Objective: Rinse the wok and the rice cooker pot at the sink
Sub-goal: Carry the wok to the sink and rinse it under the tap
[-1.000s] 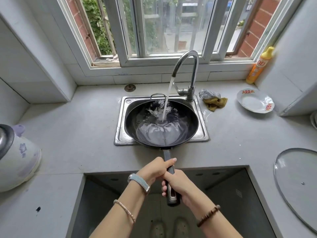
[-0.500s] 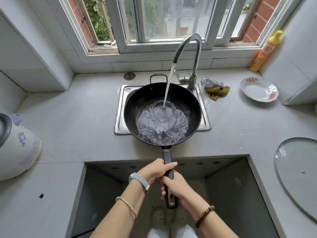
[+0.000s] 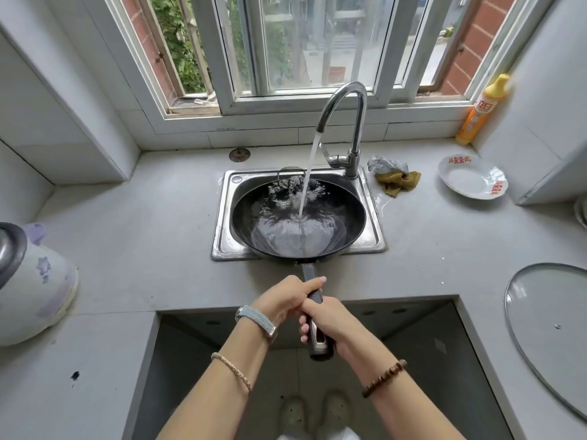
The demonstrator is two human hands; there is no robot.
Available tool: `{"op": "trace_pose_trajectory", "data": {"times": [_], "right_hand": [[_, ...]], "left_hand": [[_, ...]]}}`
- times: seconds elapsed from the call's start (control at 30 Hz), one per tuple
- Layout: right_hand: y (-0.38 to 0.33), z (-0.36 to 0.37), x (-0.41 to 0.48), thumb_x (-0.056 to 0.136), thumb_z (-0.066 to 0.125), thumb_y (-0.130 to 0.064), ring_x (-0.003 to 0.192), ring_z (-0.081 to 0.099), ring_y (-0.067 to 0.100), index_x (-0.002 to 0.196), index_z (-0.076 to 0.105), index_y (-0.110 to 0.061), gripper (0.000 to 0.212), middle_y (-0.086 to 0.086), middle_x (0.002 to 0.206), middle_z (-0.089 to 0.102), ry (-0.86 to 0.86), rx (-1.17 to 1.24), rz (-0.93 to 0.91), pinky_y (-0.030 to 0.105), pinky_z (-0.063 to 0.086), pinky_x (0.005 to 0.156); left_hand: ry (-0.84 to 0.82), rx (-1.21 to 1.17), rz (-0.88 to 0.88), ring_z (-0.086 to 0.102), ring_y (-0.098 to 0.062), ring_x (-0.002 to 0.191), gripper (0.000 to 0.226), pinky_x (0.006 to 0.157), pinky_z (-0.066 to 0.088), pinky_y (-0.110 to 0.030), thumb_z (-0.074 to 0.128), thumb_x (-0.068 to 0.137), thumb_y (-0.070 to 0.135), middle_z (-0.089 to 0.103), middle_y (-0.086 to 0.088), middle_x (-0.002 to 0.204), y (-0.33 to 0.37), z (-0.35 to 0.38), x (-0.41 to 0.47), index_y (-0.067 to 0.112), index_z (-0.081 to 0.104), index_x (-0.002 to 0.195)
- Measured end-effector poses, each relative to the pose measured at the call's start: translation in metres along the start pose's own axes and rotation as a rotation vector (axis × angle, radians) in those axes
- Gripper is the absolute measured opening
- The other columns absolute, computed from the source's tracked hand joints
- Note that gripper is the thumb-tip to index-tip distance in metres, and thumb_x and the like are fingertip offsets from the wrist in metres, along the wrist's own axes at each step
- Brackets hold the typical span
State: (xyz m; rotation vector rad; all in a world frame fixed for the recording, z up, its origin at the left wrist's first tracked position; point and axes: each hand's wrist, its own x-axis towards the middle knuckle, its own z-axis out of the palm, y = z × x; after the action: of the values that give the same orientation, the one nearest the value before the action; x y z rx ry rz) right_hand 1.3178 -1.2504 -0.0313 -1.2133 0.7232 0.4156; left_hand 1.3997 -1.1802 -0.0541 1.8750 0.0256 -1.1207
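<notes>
Wok is held over the sink, handle gripped by left hand and right hand, tap water getting poured in.

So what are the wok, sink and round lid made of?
The wok looks like dark metal, perhaps iron or coated steel, dull black. The sink seems stainless steel, shiny grey. The lid appears clear glass, counter showing through, with a metal rim.

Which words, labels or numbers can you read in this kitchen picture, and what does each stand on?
"立白": white on the red label of the yellow bottle in the window corner; somewhat blurred, so not certain.
Red characters at two spots on the rim of the white plate: too blurred to read.
No other text can be read.
</notes>
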Motion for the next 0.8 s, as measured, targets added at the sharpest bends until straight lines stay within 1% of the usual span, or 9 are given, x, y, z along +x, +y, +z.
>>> {"op": "trace_pose_trajectory", "data": {"times": [0.03, 0.1, 0.17, 0.27, 0.37, 0.53, 0.63, 0.73, 0.8], "right_hand": [[0.003, -0.001, -0.001, 0.092, 0.050, -0.005, 0.040, 0.049, 0.013, 0.090, 0.053, 0.000, 0.006, 0.006, 0.055, 0.051, -0.003, -0.004, 0.002, 0.024, 0.046, 0.042], [0.010, -0.003, -0.003, 0.092, 0.050, -0.006, 0.040, 0.049, 0.013, 0.091, 0.052, -0.001, 0.005, 0.005, 0.054, 0.051, -0.009, -0.017, 0.003, 0.025, 0.046, 0.042], [0.018, -0.004, -0.005, 0.093, 0.049, -0.006, 0.041, 0.049, 0.014, 0.089, 0.051, -0.004, 0.005, 0.007, 0.055, 0.051, -0.011, -0.036, 0.005, 0.026, 0.048, 0.043], [0.029, -0.003, -0.007, 0.093, 0.046, -0.004, 0.042, 0.048, 0.015, 0.090, 0.049, -0.006, 0.006, 0.009, 0.057, 0.050, -0.007, -0.065, 0.010, 0.028, 0.049, 0.045], [0.034, 0.000, -0.010, 0.093, 0.043, -0.003, 0.041, 0.048, 0.015, 0.090, 0.049, -0.007, 0.008, 0.009, 0.056, 0.049, 0.008, -0.091, 0.010, 0.029, 0.050, 0.045], [0.018, 0.006, -0.014, 0.093, 0.042, -0.004, 0.042, 0.048, 0.014, 0.088, 0.052, -0.005, 0.011, 0.008, 0.057, 0.051, 0.028, -0.093, -0.028, 0.027, 0.049, 0.043], [0.000, 0.009, -0.018, 0.093, 0.047, -0.004, 0.040, 0.048, 0.013, 0.085, 0.052, -0.002, 0.010, 0.006, 0.056, 0.050, 0.009, -0.049, -0.031, 0.025, 0.047, 0.040], [-0.013, 0.010, -0.026, 0.092, 0.049, -0.003, 0.038, 0.048, 0.012, 0.080, 0.051, -0.001, 0.013, 0.006, 0.055, 0.049, -0.023, 0.023, -0.007, 0.023, 0.045, 0.039], [-0.017, 0.010, -0.029, 0.092, 0.050, -0.003, 0.038, 0.047, 0.012, 0.077, 0.052, -0.001, 0.015, 0.005, 0.053, 0.049, -0.035, 0.052, 0.006, 0.022, 0.045, 0.039]], "left_hand": [[0.001, 0.020, 0.001, 0.039, -0.016, 0.039, 0.045, 0.046, 0.032, -0.025, 0.060, 0.089, 0.049, 0.050, -0.009, 0.061, -0.002, 0.002, 0.000, 0.008, 0.060, 0.071], [0.014, 0.054, 0.015, 0.038, -0.012, 0.036, 0.047, 0.041, 0.029, -0.020, 0.059, 0.091, 0.047, 0.048, -0.003, 0.051, -0.008, 0.006, -0.002, 0.009, 0.055, 0.064], [0.023, 0.068, 0.035, 0.037, -0.007, 0.033, 0.045, 0.036, 0.027, -0.015, 0.059, 0.092, 0.043, 0.046, 0.004, 0.046, -0.016, 0.009, -0.003, 0.010, 0.052, 0.064], [0.007, 0.068, 0.034, 0.041, -0.005, 0.038, 0.039, 0.037, 0.032, -0.015, 0.060, 0.093, 0.041, 0.050, 0.002, 0.056, -0.027, 0.013, -0.004, 0.009, 0.054, 0.072], [-0.003, 0.061, 0.014, 0.046, -0.007, 0.045, 0.038, 0.041, 0.035, -0.018, 0.060, 0.093, 0.041, 0.052, 0.000, 0.062, -0.032, 0.015, -0.005, 0.009, 0.052, 0.074], [0.005, -0.021, -0.011, 0.044, -0.010, 0.028, 0.040, 0.035, 0.033, -0.017, 0.060, 0.092, 0.044, 0.056, -0.005, 0.059, -0.023, 0.010, -0.006, 0.003, 0.057, 0.088], [-0.025, -0.068, -0.025, 0.040, -0.013, 0.026, 0.040, 0.036, 0.033, -0.018, 0.061, 0.091, 0.043, 0.051, -0.007, 0.051, -0.007, 0.001, -0.009, 0.006, 0.059, 0.075], [-0.057, -0.072, -0.024, 0.040, -0.015, 0.028, 0.047, 0.041, 0.034, -0.023, 0.063, 0.089, 0.044, 0.046, -0.007, 0.044, 0.002, -0.005, -0.013, 0.008, 0.056, 0.060], [-0.050, -0.080, -0.019, 0.040, -0.015, 0.029, 0.048, 0.044, 0.033, -0.025, 0.064, 0.088, 0.045, 0.046, -0.005, 0.043, 0.004, -0.006, -0.012, 0.009, 0.056, 0.057]]}}
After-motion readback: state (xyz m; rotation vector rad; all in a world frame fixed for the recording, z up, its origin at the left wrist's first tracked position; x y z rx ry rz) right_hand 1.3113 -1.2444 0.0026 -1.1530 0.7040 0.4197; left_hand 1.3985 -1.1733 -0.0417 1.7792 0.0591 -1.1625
